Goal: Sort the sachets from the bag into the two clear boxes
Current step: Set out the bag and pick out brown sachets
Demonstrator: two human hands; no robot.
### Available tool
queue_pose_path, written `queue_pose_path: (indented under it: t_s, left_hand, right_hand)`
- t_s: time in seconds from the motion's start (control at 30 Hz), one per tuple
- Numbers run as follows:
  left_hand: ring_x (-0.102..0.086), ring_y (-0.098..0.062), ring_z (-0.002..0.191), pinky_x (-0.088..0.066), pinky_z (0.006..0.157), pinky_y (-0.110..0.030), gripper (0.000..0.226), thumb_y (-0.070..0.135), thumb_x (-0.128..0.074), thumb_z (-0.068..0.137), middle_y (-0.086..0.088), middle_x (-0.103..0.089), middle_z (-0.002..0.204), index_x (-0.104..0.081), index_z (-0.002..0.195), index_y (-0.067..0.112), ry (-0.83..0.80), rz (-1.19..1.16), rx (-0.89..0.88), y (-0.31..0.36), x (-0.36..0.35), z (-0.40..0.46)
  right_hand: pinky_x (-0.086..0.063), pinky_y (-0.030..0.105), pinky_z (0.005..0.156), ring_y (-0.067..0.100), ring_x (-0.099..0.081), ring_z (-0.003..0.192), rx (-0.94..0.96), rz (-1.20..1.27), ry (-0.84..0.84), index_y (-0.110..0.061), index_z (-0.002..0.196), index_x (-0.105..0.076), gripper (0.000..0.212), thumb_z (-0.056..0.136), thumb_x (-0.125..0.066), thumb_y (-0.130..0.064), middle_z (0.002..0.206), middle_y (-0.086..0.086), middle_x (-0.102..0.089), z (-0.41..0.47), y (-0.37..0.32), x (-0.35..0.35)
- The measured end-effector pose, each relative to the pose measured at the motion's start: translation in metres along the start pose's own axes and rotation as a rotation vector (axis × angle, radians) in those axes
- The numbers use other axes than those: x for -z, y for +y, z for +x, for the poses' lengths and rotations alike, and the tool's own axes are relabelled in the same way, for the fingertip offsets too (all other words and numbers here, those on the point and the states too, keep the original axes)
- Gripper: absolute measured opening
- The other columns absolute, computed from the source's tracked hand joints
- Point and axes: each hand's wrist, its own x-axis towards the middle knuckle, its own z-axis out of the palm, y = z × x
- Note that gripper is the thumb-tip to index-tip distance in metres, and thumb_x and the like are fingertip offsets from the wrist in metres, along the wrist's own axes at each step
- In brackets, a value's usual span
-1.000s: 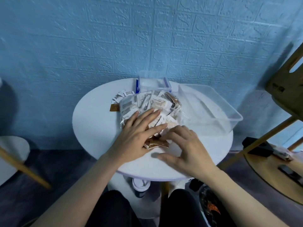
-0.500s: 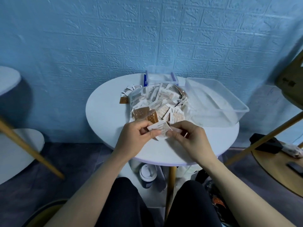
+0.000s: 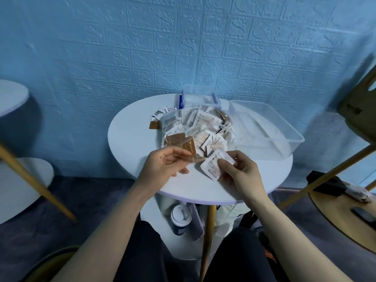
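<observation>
- my right hand (image 3: 239, 171) pinches white sachets (image 3: 215, 164) above the table's (image 3: 130, 139) near edge.
- my left hand (image 3: 164, 163) pinches the clear bag's (image 3: 189, 129) mouth.
- large clear box (image 3: 284, 137) sits right of the bag, small clear box (image 3: 199, 96) behind it.

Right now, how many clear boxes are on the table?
2: a small clear box with blue clips at the table's far edge, and a large clear box at its right side.
</observation>
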Motion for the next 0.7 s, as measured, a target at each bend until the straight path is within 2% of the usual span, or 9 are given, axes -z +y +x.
queue_pose_path:
  t_s: [0.07, 0.17, 0.27, 0.3, 0.4, 0.47, 0.53, 0.6, 0.7]
  left_hand:
    - [-0.070, -0.012, 0.079, -0.046, 0.061, -0.017, 0.028, 0.008, -0.061, 0.083, 0.006, -0.075, 0.098, -0.074, 0.092, 0.031, -0.052, 0.040, 0.020, 0.001, 0.000, -0.001]
    - [-0.068, -0.019, 0.087, -0.045, 0.067, -0.027, 0.038, 0.013, -0.047, 0.071, 0.004, -0.074, 0.102, -0.076, 0.093, 0.024, -0.059, 0.046, 0.040, 0.001, 0.003, -0.001]
    - [-0.067, -0.002, 0.072, -0.044, 0.058, -0.013, 0.019, 0.024, -0.062, 0.079, 0.007, -0.075, 0.090, -0.076, 0.092, 0.024, -0.035, 0.023, 0.019, 0.002, 0.001, -0.003]
    - [-0.069, -0.001, 0.077, -0.044, 0.058, -0.009, 0.013, 0.022, -0.070, 0.081, 0.007, -0.075, 0.090, -0.075, 0.093, 0.024, -0.028, 0.009, 0.019, 0.001, 0.000, -0.003]
    - [-0.070, -0.006, 0.090, -0.047, 0.058, -0.010, 0.020, 0.010, -0.073, 0.082, 0.008, -0.075, 0.094, -0.073, 0.095, 0.025, 0.017, 0.027, 0.006, -0.004, -0.002, -0.001]
    - [-0.070, -0.007, 0.088, -0.050, 0.054, -0.017, 0.025, 0.007, -0.073, 0.081, 0.008, -0.075, 0.094, -0.072, 0.096, 0.027, 0.047, 0.029, 0.009, -0.005, -0.004, 0.000]
    - [-0.070, -0.007, 0.079, -0.053, 0.053, -0.022, 0.030, 0.001, -0.071, 0.082, 0.007, -0.075, 0.093, -0.071, 0.100, 0.025, 0.050, 0.002, 0.011, -0.006, -0.007, 0.001]
    - [-0.070, -0.008, 0.076, -0.054, 0.054, -0.024, 0.034, -0.005, -0.068, 0.083, 0.007, -0.075, 0.092, -0.070, 0.102, 0.024, 0.047, -0.006, 0.014, -0.007, -0.008, 0.001]
    - [-0.070, -0.011, 0.074, -0.054, 0.053, -0.024, 0.038, -0.009, -0.064, 0.084, 0.005, -0.074, 0.095, -0.070, 0.104, 0.023, 0.051, -0.024, 0.037, -0.008, -0.005, 0.003]
  right_hand:
    - [-0.042, 0.039, 0.063, 0.027, -0.049, 0.063, -0.037, 0.083, 0.014, -0.009, 0.080, -0.061, 0.012, 0.087, -0.063, 0.000, 0.069, 0.020, -0.056, 0.000, 0.000, 0.003]
    - [-0.043, 0.022, 0.049, 0.016, -0.051, 0.049, 0.015, 0.017, 0.049, -0.009, 0.079, -0.061, 0.011, 0.086, -0.064, -0.001, 0.062, 0.012, -0.059, -0.001, 0.000, 0.007]
    - [-0.039, 0.017, 0.045, 0.010, -0.047, 0.046, 0.081, -0.020, 0.090, -0.008, 0.078, -0.060, 0.011, 0.085, -0.066, -0.002, 0.058, 0.004, -0.058, -0.002, 0.002, 0.009]
    - [-0.040, 0.017, 0.047, 0.011, -0.049, 0.048, 0.120, -0.042, 0.117, -0.009, 0.078, -0.060, 0.011, 0.084, -0.068, -0.004, 0.058, 0.003, -0.059, -0.004, 0.002, 0.008]
    - [-0.043, 0.018, 0.054, 0.013, -0.054, 0.054, 0.327, -0.119, 0.212, -0.014, 0.075, -0.062, 0.014, 0.083, -0.071, -0.007, 0.064, 0.006, -0.063, -0.012, 0.004, 0.004]
    - [-0.046, 0.019, 0.063, 0.013, -0.059, 0.067, 0.520, -0.242, 0.147, -0.014, 0.076, -0.064, 0.016, 0.081, -0.071, -0.001, 0.075, 0.002, -0.064, -0.018, 0.005, 0.000]
    - [-0.048, 0.019, 0.072, 0.009, -0.061, 0.084, 0.707, -0.485, 0.005, -0.010, 0.079, -0.068, 0.009, 0.079, -0.068, -0.001, 0.092, -0.002, -0.062, -0.022, 0.012, -0.001]
    - [-0.048, 0.019, 0.076, 0.004, -0.059, 0.092, 0.757, -0.672, -0.084, -0.009, 0.081, -0.069, 0.008, 0.083, -0.063, -0.014, 0.101, -0.007, -0.057, -0.025, 0.017, -0.003]
    - [-0.047, 0.018, 0.080, 0.002, -0.059, 0.096, 0.739, -0.650, -0.068, -0.010, 0.081, -0.069, 0.013, 0.085, -0.059, -0.018, 0.103, -0.008, -0.060, -0.024, 0.017, -0.005]
